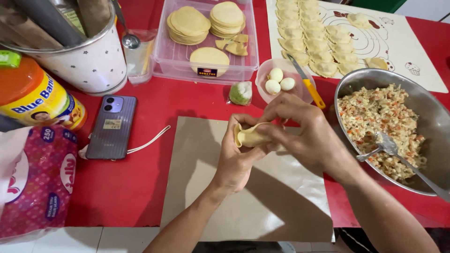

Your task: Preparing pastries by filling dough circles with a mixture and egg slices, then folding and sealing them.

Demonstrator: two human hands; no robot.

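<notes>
Your left hand (236,159) holds a folded dumpling (251,136) from below, fingers curled around it. Your right hand (304,133) pinches the dumpling's edge from the other side. Both hands hold it up over the brown paper (262,206) on the red table (122,187). A metal bowl (436,122) of filling sits just to your right, with a fork (403,159) in it. A small bowl of eggs (280,80) is behind your hands. A phone (111,126) lies to the left.
</notes>
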